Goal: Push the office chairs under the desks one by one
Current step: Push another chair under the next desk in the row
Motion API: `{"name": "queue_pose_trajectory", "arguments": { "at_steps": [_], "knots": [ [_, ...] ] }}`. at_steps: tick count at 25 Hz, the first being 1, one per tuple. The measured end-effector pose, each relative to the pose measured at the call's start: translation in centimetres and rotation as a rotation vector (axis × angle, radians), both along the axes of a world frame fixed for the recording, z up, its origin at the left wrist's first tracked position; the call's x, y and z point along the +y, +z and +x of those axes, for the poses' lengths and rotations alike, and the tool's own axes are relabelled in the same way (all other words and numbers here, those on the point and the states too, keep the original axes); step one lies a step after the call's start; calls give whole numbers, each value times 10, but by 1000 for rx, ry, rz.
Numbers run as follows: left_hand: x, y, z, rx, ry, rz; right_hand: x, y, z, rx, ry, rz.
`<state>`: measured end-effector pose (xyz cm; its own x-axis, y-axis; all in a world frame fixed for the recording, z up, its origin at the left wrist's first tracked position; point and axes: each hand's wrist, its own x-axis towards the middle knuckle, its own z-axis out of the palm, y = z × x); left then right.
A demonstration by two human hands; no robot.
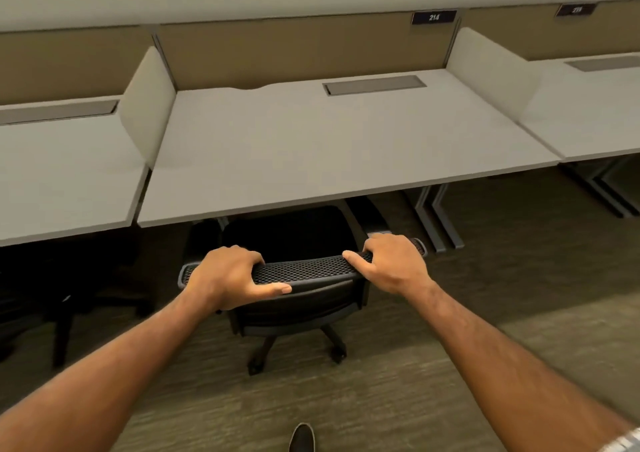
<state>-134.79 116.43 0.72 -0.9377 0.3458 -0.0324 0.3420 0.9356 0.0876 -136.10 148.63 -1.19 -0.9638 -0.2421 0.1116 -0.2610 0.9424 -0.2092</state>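
A black mesh-backed office chair [304,271] stands in front of the middle white desk [311,160], its seat partly under the desk's front edge. My left hand [235,276] grips the left part of the backrest's top rim. My right hand [391,264] grips the right part of the same rim. The chair's wheeled base [294,351] shows on the carpet below the backrest. Its seat front is hidden under the desktop.
White divider panels [149,105] separate the middle desk from neighbouring desks left [62,174] and right [588,119]. Another dark chair [62,295] sits under the left desk. Grey desk legs [436,223] stand to the chair's right. A number plate [434,17] reads 214. My shoe [302,437] is on the carpet.
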Motion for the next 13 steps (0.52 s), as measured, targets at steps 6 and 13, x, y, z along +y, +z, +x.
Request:
{"name": "queue_pose_trajectory", "arguments": {
  "at_steps": [6, 13],
  "knots": [
    [25, 3, -17, 35, -71, 42, 27, 8, -5, 33, -33, 36],
    [74, 3, -43, 45, -111, 87, 76, 10, -22, 75, -78, 70]
  ]
}}
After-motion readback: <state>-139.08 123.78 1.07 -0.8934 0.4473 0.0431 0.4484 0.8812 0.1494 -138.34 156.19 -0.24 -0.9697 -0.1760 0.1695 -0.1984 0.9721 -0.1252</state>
